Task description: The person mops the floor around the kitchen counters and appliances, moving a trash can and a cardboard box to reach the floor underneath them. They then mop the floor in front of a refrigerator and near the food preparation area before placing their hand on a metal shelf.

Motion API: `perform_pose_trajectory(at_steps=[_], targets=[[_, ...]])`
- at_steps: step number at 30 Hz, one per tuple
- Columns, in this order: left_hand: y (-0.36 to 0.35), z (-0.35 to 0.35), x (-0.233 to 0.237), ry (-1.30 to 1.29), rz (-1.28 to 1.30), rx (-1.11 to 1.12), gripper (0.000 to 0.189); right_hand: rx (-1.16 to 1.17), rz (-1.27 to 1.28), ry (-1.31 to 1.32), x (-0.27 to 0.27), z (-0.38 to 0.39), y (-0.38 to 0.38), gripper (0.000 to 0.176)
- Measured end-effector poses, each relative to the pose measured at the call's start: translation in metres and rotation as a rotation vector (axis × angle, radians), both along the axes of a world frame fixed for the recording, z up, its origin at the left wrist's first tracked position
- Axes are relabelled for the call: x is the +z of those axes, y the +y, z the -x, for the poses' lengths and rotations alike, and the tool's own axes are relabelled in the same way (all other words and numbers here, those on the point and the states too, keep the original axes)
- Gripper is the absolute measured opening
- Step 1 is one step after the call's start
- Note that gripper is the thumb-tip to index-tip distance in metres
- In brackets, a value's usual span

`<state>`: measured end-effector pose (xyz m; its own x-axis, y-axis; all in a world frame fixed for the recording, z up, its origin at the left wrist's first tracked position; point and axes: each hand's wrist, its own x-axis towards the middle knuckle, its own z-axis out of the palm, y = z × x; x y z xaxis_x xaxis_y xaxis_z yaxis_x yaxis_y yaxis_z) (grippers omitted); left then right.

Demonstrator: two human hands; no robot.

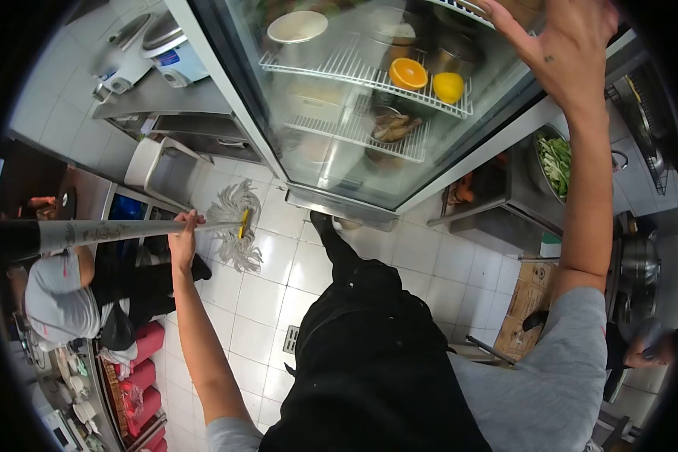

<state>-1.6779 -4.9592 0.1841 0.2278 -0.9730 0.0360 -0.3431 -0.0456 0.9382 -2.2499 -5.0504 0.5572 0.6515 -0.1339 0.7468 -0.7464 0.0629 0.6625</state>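
Observation:
My left hand point(184, 233) is wrapped around the pale handle of a mop point(120, 230). Its grey string head point(230, 203), with a yellow clamp, rests on the tiled floor beside a glass-front fridge point(331, 197). At the upper right, my right hand point(565, 45) lies against the fridge's upper part with the thumb stretched out; the other fingertips are partly cut off by the view's edge. Behind the glass are wire shelves with a cut orange point(408, 74), a yellow lemon point(448, 87), a white container point(297, 29) and some brownish food point(394, 126).
Rice cookers point(175, 56) stand on a steel counter at upper left, above a white chair point(154, 169). A person point(60, 294) is at left near red bins point(145, 384). At right are a bowl of chopped greens point(554, 162), flattened cardboard point(526, 305) and another person point(640, 350).

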Motion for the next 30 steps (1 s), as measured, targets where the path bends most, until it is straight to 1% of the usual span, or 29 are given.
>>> perform_pose_trajectory(at_steps=[1,2,4,5,7,8,10,11,12,13,14,15,16,17,18,19,20,21,22,23,24,25,27,28,29,30], targets=[[0.005,-0.001,0.003,-0.004,-0.002,0.017,0.035,-0.03,0.055,0.037,0.001,0.004,-0.003,0.069],[0.009,-0.006,0.002,-0.005,0.001,0.023,0.035,-0.024,0.058,0.035,0.0,-0.002,0.001,0.069],[0.019,-0.014,0.001,-0.001,-0.023,0.059,0.036,0.032,-0.075,-0.055,-0.002,-0.016,0.015,0.07],[0.023,-0.021,-0.001,-0.004,-0.018,0.068,0.036,0.041,-0.071,-0.058,-0.002,-0.018,0.019,0.07],[0.035,-0.033,-0.008,-0.04,0.0,0.085,0.037,0.012,-0.145,-0.094,-0.003,-0.021,0.022,0.07],[0.041,-0.032,-0.007,0.001,0.033,0.079,0.037,0.023,-0.144,-0.096,-0.003,-0.02,0.019,0.07],[0.048,-0.028,-0.009,-0.008,0.03,0.092,0.036,0.067,-0.053,-0.049,-0.004,-0.017,0.013,0.07],[0.05,-0.024,-0.008,-0.017,0.025,0.095,0.035,0.075,-0.052,-0.05,-0.005,-0.018,0.015,0.07],[0.048,-0.018,-0.007,-0.027,0.037,0.076,0.033,0.033,-0.098,-0.092,-0.006,-0.021,0.019,0.071],[0.047,-0.007,-0.009,-0.039,0.002,0.11,0.033,-0.003,-0.141,-0.134,-0.005,-0.024,0.023,0.072],[0.043,0.007,-0.006,-0.112,-0.033,0.1,0.033,0.025,-0.134,-0.14,-0.005,-0.027,0.027,0.072],[0.033,0.01,-0.022,-0.163,-0.031,0.049,0.032,0.135,-0.236,-0.178,-0.004,-0.028,0.035,0.072],[0.028,0.025,-0.024,-0.299,-0.003,0.036,0.029,0.247,-0.334,-0.208,-0.003,-0.035,0.045,0.073],[0.02,0.04,-0.039,-0.211,0.087,-0.01,0.026,0.487,-0.594,-0.329,-0.004,-0.052,0.061,0.081],[0.013,0.059,-0.032,-0.348,0.003,-0.095,0.02,0.724,-0.861,-0.436,-0.012,-0.067,0.081,0.089],[0.01,0.078,-0.031,-0.446,0.024,-0.154,0.014,0.789,-1.25,-0.506,-0.034,-0.076,0.101,0.108],[0.008,0.091,-0.044,-0.409,0.082,-0.167,0.014,0.894,-1.473,-0.395,-0.057,-0.089,0.112,0.126],[0.008,0.101,-0.058,-0.376,0.143,-0.173,0.017,0.93,-1.779,-0.465,-0.074,-0.103,0.126,0.133],[0.01,0.115,-0.061,-0.329,0.118,-0.159,0.017,1.07,-1.938,-0.582,-0.102,-0.109,0.13,0.131],[0.014,0.128,-0.065,-0.281,0.088,-0.15,0.018,1.363,-2.028,-0.878,-0.122,-0.132,0.136,0.123],[0.017,0.138,-0.071,-0.266,0.084,-0.158,0.02,1.522,-2.097,-0.908,-0.136,-0.139,0.131,0.113],[0.019,0.147,-0.076,-0.252,0.077,-0.169,0.021,1.508,-2.053,-0.853,-0.131,-0.143,0.13,0.076],[0.023,0.157,-0.088,-0.249,0.061,-0.147,0.023,1.7,-2.156,-0.492,-0.119,-0.151,0.118,0.032],[0.021,0.162,-0.094,-0.247,0.043,-0.148,0.026,1.633,-2.131,-0.669,-0.115,-0.149,0.124,0.026],[0.015,0.168,-0.091,-0.239,0.037,-0.13,0.026,1.558,-2.098,-0.839,-0.11,-0.147,0.131,0.027],[0.016,0.176,-0.083,-0.252,0.105,-0.192,0.026,1.527,-2.086,-0.862,-0.097,-0.142,0.13,0.027]])
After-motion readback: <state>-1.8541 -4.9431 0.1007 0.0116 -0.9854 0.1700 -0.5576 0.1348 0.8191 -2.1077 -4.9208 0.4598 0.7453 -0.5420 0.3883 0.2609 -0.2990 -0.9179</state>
